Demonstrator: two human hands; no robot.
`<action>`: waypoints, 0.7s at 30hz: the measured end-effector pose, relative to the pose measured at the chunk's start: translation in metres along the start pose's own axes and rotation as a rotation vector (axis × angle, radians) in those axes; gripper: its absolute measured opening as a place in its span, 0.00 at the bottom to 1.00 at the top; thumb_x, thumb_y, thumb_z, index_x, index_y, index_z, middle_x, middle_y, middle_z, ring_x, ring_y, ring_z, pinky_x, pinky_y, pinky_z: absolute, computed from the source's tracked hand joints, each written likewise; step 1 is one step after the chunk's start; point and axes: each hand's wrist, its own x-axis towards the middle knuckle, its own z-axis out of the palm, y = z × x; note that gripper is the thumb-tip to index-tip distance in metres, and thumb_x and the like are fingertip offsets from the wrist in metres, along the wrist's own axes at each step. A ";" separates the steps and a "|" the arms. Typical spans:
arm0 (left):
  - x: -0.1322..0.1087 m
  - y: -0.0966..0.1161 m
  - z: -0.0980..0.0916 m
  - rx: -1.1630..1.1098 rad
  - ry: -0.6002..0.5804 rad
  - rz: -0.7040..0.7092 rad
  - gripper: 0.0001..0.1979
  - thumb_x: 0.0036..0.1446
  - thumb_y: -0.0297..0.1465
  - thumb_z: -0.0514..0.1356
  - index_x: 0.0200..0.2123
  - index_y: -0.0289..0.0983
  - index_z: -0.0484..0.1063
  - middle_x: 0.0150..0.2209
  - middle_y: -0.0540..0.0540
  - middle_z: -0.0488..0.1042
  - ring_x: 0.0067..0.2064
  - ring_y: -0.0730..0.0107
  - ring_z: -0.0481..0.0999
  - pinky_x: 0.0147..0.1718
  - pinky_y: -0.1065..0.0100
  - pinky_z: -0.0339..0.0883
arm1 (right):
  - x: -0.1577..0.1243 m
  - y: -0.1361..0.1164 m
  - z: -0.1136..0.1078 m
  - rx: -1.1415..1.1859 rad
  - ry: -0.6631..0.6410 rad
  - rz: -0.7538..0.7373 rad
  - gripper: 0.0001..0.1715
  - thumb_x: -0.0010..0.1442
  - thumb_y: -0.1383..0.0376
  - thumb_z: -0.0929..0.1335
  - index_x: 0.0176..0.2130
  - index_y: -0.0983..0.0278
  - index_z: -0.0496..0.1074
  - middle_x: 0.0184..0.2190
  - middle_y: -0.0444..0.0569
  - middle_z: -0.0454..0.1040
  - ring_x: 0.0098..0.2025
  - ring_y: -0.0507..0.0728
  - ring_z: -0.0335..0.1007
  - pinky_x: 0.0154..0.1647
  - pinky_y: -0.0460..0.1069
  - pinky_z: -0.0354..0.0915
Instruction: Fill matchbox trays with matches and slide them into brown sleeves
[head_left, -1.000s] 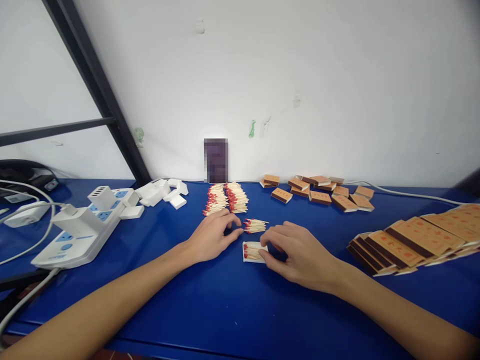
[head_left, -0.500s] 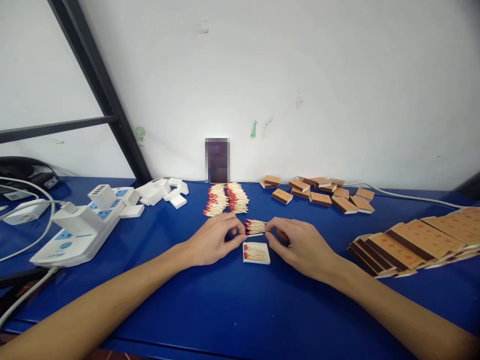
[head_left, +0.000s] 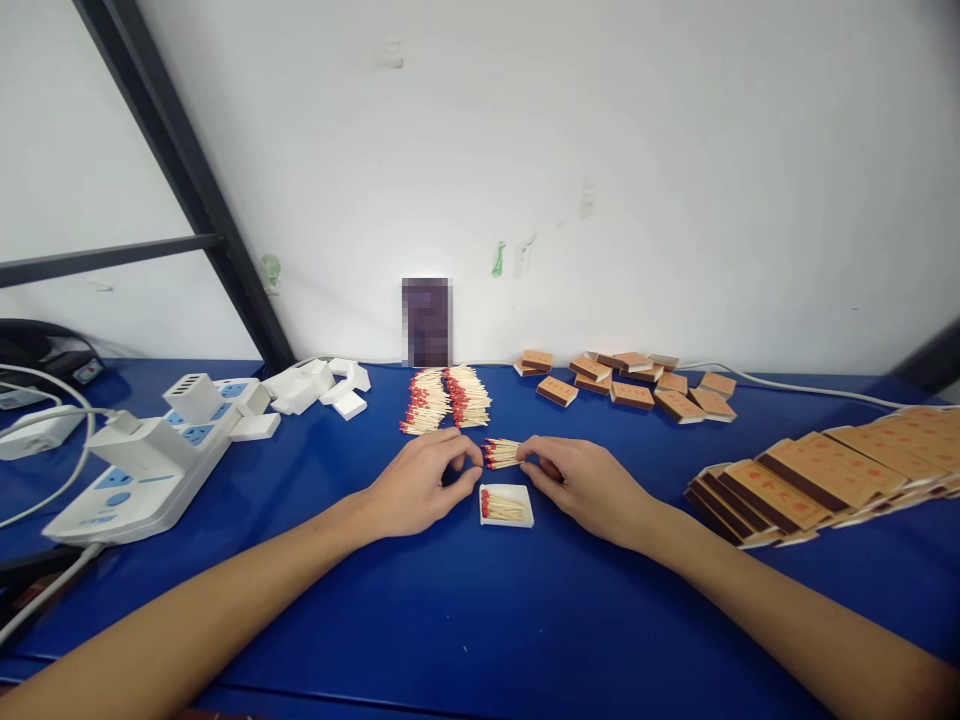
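Note:
A small bunch of red-headed matches (head_left: 501, 453) lies crosswise between my two hands, heads to the left. My left hand (head_left: 427, 485) is curled, its thumb and forefinger tips close together at the match heads. On the other side, the curled fingertips of my right hand (head_left: 585, 488) meet the bare wooden ends, partly covering them. Just in front of the bunch sits a white matchbox tray (head_left: 528, 508) with several matches in it, their heads also leftward. Behind my left hand are two larger heaps of matches, a left heap (head_left: 426, 402) and a right heap (head_left: 468, 397).
Several closed matchboxes (head_left: 632, 395) are scattered at the back right, and overlapping rows of matchbox sleeves (head_left: 817, 475) lie at the right. White empty trays (head_left: 300, 388) and a power strip (head_left: 161, 500) with plugs are at the left. A pixelated dark rectangle (head_left: 427, 322) stands against the wall.
My right fingertips have moved in against the match ends and cover more of them. The single match at the bunch's front edge no longer shows apart. The whole view has shifted slightly.

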 end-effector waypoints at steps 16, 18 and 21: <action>0.003 -0.003 0.002 0.045 -0.090 0.002 0.09 0.66 0.34 0.53 0.44 0.40 0.71 0.32 0.50 0.68 0.35 0.70 0.68 0.32 0.70 0.60 | 0.000 -0.007 -0.007 -0.078 0.005 0.013 0.05 0.66 0.65 0.59 0.37 0.60 0.63 0.23 0.41 0.68 0.24 0.53 0.60 0.27 0.47 0.50; 0.005 -0.004 0.003 0.039 -0.088 0.008 0.09 0.66 0.34 0.52 0.42 0.40 0.71 0.32 0.50 0.68 0.35 0.70 0.68 0.33 0.70 0.60 | -0.004 -0.013 -0.011 -0.056 0.029 -0.017 0.05 0.65 0.65 0.60 0.36 0.60 0.63 0.23 0.41 0.68 0.24 0.53 0.60 0.27 0.47 0.51; 0.010 -0.003 0.003 0.024 -0.090 0.038 0.10 0.67 0.35 0.52 0.42 0.40 0.72 0.31 0.50 0.70 0.35 0.70 0.69 0.34 0.70 0.60 | -0.009 -0.022 -0.016 -0.002 -0.002 -0.101 0.04 0.62 0.66 0.62 0.34 0.60 0.64 0.22 0.41 0.68 0.24 0.53 0.60 0.28 0.47 0.52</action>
